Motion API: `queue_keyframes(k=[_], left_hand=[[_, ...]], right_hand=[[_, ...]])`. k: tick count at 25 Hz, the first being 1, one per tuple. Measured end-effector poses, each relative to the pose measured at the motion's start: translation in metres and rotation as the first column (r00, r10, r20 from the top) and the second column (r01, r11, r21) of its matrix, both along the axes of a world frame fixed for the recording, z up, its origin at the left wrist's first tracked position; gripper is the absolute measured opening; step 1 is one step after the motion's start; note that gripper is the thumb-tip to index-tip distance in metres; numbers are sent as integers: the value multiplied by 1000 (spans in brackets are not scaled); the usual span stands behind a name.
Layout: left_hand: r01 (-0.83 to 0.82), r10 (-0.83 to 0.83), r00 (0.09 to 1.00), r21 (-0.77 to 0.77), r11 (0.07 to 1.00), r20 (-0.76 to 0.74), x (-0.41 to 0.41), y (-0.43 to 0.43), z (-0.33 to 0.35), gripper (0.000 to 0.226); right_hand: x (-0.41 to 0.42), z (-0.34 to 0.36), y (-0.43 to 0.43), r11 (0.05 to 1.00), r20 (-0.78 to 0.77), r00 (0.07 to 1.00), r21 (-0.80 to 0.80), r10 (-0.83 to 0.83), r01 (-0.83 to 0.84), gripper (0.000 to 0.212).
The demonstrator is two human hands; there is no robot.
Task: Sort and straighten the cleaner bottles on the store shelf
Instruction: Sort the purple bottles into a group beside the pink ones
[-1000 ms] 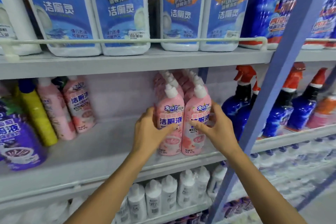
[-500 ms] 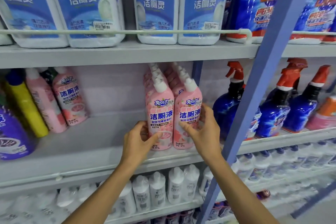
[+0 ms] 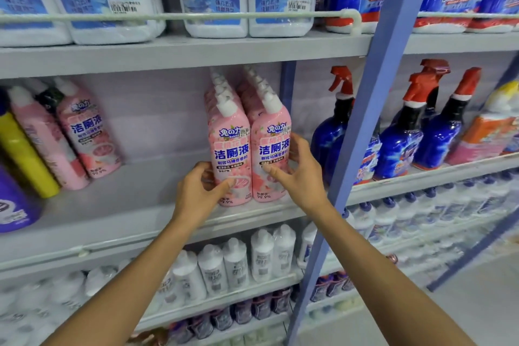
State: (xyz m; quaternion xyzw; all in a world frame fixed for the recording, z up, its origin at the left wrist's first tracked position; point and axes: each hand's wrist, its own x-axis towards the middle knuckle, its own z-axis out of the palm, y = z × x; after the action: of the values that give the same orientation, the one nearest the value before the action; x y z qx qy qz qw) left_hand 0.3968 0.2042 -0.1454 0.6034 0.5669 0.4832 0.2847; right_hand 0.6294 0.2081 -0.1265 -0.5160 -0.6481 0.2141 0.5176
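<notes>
Head view: I've got my left hand [image 3: 200,191] gripping the left pink cleaner bottle [image 3: 230,149] low down, my right hand [image 3: 299,174] wrapped round the right pink cleaner bottle [image 3: 273,132]. Both stand upright, touching, fronting two rows near the front edge of the middle shelf [image 3: 126,205].

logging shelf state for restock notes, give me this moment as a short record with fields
shelf: middle shelf, grey
left grip: holds left front pink bottle low on its side
right grip: pinches right front pink bottle, thumb on the label
pink rows: two, side by side, upright, running to the back
strays: two pink bottles apart at far left, beside a yellow bottle
right neighbours: blue spray bottles with red triggers
</notes>
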Motion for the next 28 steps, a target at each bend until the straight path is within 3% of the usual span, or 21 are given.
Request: queue_keyframes(k=[4, 8, 11, 15, 19, 28], left_hand=[[141, -141, 990, -24, 990, 6, -16, -5, 7, 40], [284, -285, 958, 21, 959, 45, -66, -28, 20, 64], [307, -308, 950, 25, 951, 54, -129, -47, 27, 81], [184, -187, 980, 42, 982, 72, -220, -67, 29, 74], [19, -22, 998, 48, 999, 51, -285, -70, 29, 65], [-282, 283, 959, 116, 952, 8, -303, 18, 76, 63]], right_hand=[[1, 5, -35, 999, 49, 999, -34, -1, 2, 77], [-35, -2, -73, 996, 48, 996, -37, -78, 80, 82], [-96, 3, -85, 998, 83, 996, -45, -29, 32, 84], [-188, 12, -70, 995, 188, 977, -11, 102, -101, 80], [-261, 23, -39, 964, 182, 947, -83, 266, -254, 78], [-359, 69, 102, 919, 143, 908, -81, 394, -386, 83]])
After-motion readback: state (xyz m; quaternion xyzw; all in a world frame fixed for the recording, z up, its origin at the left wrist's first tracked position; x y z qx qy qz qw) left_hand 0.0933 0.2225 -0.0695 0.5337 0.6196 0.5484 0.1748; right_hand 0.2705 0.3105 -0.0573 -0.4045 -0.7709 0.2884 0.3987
